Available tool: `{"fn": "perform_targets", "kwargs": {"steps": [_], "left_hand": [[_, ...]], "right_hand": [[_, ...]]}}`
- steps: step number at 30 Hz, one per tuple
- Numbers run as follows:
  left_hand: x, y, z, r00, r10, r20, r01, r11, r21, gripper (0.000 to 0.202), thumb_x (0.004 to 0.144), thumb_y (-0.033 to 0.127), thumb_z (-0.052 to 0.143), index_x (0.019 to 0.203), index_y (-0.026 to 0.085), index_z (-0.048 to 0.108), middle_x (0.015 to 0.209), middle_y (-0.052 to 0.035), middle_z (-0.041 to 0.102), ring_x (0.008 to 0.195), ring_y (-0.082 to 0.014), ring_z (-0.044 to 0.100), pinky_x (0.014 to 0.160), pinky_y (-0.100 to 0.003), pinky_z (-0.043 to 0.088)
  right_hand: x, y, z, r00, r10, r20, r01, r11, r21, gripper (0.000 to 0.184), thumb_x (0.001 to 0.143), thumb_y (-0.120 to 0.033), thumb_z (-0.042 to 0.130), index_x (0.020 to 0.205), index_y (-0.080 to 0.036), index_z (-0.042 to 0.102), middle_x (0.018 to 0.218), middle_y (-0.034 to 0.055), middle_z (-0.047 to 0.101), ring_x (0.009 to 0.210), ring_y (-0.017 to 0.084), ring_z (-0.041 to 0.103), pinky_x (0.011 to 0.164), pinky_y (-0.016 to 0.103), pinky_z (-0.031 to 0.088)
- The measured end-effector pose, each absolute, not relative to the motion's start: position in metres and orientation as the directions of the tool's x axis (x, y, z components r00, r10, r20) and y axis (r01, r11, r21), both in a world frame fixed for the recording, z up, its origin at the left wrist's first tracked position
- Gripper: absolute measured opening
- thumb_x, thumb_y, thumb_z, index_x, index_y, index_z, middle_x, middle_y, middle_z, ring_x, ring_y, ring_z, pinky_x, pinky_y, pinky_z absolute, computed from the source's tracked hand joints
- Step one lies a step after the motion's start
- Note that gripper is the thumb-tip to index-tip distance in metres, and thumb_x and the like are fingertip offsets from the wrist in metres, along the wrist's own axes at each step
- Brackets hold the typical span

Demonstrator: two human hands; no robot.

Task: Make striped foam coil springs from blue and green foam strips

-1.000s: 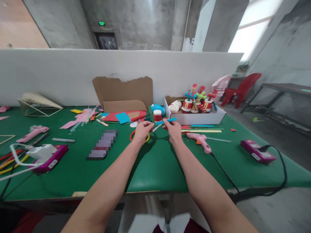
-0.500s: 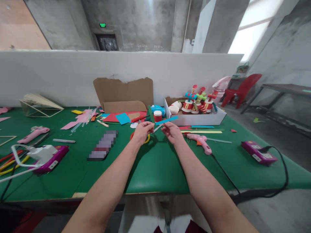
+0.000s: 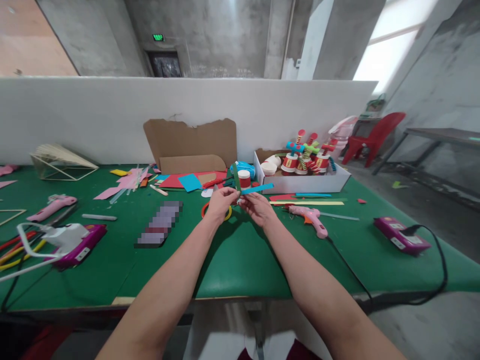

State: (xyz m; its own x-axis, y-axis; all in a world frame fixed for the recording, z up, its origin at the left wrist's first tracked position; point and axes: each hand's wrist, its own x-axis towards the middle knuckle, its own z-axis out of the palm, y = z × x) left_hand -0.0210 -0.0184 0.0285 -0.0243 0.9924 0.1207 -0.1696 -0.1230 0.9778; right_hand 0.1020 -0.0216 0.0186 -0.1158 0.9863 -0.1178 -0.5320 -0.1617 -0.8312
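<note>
A blue paper strip (image 3: pixel 258 189) and a dark green paper strip (image 3: pixel 236 176) meet at a corner between my fingertips, the green one pointing up and away, the blue one to the right. My left hand (image 3: pixel 221 204) pinches them at the corner. Just below the blue strip, my right hand (image 3: pixel 258 207) has its fingers closed at the same corner. Under my left wrist lie scissors (image 3: pixel 228 214) with orange and yellow handles, partly hidden. Behind the strips stands a red paper cup (image 3: pixel 244 179) with a white top.
A white box (image 3: pixel 315 184) with several cup figures (image 3: pixel 290 162) stands at the back right. A pink glue gun (image 3: pixel 311 218) lies right of my hands, its cord running off the front edge. Left are a blurred phone-like object (image 3: pixel 159 225), paper scraps (image 3: pixel 122 186) and a power strip (image 3: pixel 80 250).
My right hand has moved left to the strips' corner, its fingers now close to the left hand's. The green strip stands out more clearly above them.
</note>
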Motion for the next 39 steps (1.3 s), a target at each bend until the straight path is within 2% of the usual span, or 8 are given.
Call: {"fn": "perform_targets", "kwargs": {"steps": [5,14,23,30,35,39], "left_hand": [[-0.0214,-0.0182,0.0275,-0.048,0.986,0.16,-0.127,-0.165,0.978,0.03,0.052,0.038,0.079,0.059,0.016,0.062,0.051,0.0017,0.056,0.048,-0.009,0.047,0.051,-0.024,0.038],[-0.0207,-0.0201,0.0297,-0.025,0.978,0.207,-0.087,-0.208,0.974,0.029,0.052,0.039,0.078,0.059,0.016,0.062,0.051,0.0018,0.055,0.048,-0.009,0.046,0.05,-0.023,0.036],[-0.0198,-0.0215,0.03,-0.042,0.976,0.214,-0.015,-0.215,0.977,0.03,0.054,0.041,0.075,0.06,0.015,0.061,0.052,0.0016,0.056,0.049,-0.0089,0.046,0.05,-0.023,0.036],[-0.0204,-0.02,0.0292,-0.035,0.976,0.214,-0.033,-0.215,0.976,0.03,0.053,0.041,0.075,0.058,0.015,0.062,0.051,0.0011,0.055,0.049,-0.0101,0.047,0.049,-0.024,0.036],[-0.0224,-0.0204,0.0272,-0.017,0.967,0.254,-0.035,-0.254,0.967,0.025,0.054,0.036,0.075,0.061,0.014,0.064,0.053,0.0006,0.058,0.05,-0.0107,0.049,0.05,-0.023,0.038],[-0.0225,-0.021,0.0273,-0.012,0.97,0.241,-0.065,-0.242,0.968,0.025,0.054,0.036,0.075,0.062,0.014,0.066,0.053,0.0006,0.058,0.05,-0.0104,0.049,0.051,-0.024,0.039]], "right_hand": [[0.1001,-0.0216,0.0184,-0.087,0.987,-0.133,-0.552,-0.159,-0.818,0.016,0.06,-0.023,0.079,0.062,-0.017,0.065,0.06,-0.0016,0.066,0.05,0.007,0.058,0.058,0.021,0.053],[0.1033,-0.0196,0.017,-0.103,0.983,-0.154,-0.545,-0.185,-0.818,0.012,0.064,-0.02,0.077,0.065,-0.017,0.065,0.058,-0.0013,0.066,0.05,0.008,0.06,0.06,0.021,0.055],[0.1012,-0.0223,0.0224,-0.1,0.982,-0.162,-0.563,-0.19,-0.804,0.015,0.057,-0.021,0.081,0.065,-0.017,0.069,0.053,-0.0037,0.064,0.047,0.006,0.056,0.055,0.018,0.052],[0.1017,-0.0219,0.0188,-0.04,0.998,-0.051,-0.486,-0.064,-0.872,0.026,0.05,-0.032,0.083,0.066,-0.016,0.07,0.054,-0.0031,0.063,0.051,0.008,0.055,0.06,0.024,0.052],[0.1005,-0.0221,0.0181,0.035,0.996,0.081,-0.347,0.088,-0.934,0.029,0.054,-0.038,0.079,0.07,-0.015,0.071,0.06,-0.0011,0.066,0.053,0.01,0.056,0.063,0.027,0.052],[0.0979,-0.0217,0.0172,0.102,0.985,0.142,-0.299,0.167,-0.94,0.027,0.058,-0.039,0.075,0.071,-0.016,0.07,0.06,-0.0016,0.064,0.053,0.011,0.056,0.061,0.027,0.05]]}}
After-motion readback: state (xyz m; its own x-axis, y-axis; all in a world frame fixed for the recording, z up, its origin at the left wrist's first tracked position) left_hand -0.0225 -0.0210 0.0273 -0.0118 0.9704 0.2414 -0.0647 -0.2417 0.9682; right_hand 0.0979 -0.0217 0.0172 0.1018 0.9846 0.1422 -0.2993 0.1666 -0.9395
